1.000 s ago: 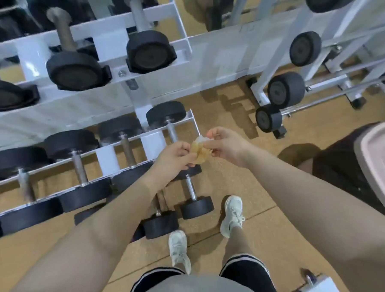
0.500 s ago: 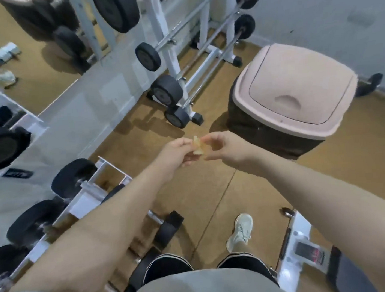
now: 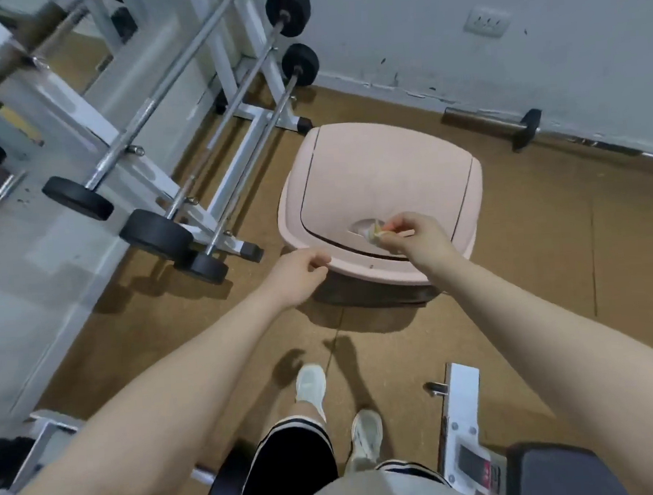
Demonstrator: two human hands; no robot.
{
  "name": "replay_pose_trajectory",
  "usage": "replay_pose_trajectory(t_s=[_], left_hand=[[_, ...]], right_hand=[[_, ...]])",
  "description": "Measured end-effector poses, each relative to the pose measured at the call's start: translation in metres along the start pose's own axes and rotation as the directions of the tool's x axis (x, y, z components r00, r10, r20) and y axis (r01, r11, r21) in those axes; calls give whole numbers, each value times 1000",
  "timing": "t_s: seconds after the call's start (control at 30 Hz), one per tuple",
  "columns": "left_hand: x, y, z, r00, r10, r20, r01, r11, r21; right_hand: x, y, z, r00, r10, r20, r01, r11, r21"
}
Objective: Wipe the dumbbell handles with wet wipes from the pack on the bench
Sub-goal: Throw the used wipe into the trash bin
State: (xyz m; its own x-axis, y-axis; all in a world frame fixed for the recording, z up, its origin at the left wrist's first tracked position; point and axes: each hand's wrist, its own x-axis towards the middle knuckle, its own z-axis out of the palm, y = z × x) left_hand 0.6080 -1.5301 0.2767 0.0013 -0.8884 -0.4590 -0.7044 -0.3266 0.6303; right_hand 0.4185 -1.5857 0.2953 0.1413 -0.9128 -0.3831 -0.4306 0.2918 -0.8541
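the hands have parted: right hand pinches the crumpled wipe over the smooth pink lid, left hand loosely curled, empty

- One view only — a wide-angle head camera, worn by the person, facing forward and steeply down.
- Landmark: the pink bin sits just right of centre, near the lens.
- Both forearms enter from the bottom edge toward the bin.
- Left of the bin: barbell rack; behind it: wall; straight lines bow at the edges.
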Motion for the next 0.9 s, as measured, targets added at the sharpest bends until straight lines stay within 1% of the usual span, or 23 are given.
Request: replay_pose_trajectory(t_s=[0.07, 0.13, 0.27, 0.37, 0.43, 0.47, 0.53, 0.6, 0.67, 0.73, 0.8, 0.9], left_hand=[[40, 4, 0, 998, 52, 26, -55, 992, 115], [80, 6, 4, 993, 85, 81, -101, 970, 220], [167, -1, 20, 974, 61, 216, -146, 903, 405], [207, -15, 31, 937, 54, 346, -228, 844, 485], [226, -25, 36, 932, 41, 361, -234, 827, 511], [233, -29, 38, 934, 35, 357, -224, 833, 506], [242, -35, 40, 935, 57, 349, -232, 844, 483], [247, -40, 44, 926, 121, 358, -292, 832, 472], [254, -44, 46, 921, 127, 369, -302, 830, 468], [256, -43, 44, 915, 103, 390, -297, 826, 479], [253, -40, 41, 912, 84, 402, -295, 816, 498], [244, -30, 36, 926, 57, 373, -253, 827, 503]], right_hand=[[29, 7, -13, 994, 38, -104, -38, 999, -1], [55, 18, -17, 985, 62, -160, -72, 996, -58], [108, 45, -17, 974, 96, -206, -130, 978, -161], [143, 71, -7, 968, 89, -233, -165, 930, -330], [160, 89, 0, 972, 62, -227, -161, 880, -447], [167, 97, 4, 978, 62, -198, -153, 862, -484], [177, 111, 13, 989, 86, -118, -137, 833, -535], [182, 124, 20, 991, 129, -34, -124, 797, -591], [184, 134, 24, 984, 174, 39, -111, 767, -633], [185, 137, 22, 976, 213, 43, -139, 762, -633], [183, 133, 15, 977, 215, 5, -169, 784, -598], [173, 122, -6, 974, 220, -54, -211, 798, -565]])
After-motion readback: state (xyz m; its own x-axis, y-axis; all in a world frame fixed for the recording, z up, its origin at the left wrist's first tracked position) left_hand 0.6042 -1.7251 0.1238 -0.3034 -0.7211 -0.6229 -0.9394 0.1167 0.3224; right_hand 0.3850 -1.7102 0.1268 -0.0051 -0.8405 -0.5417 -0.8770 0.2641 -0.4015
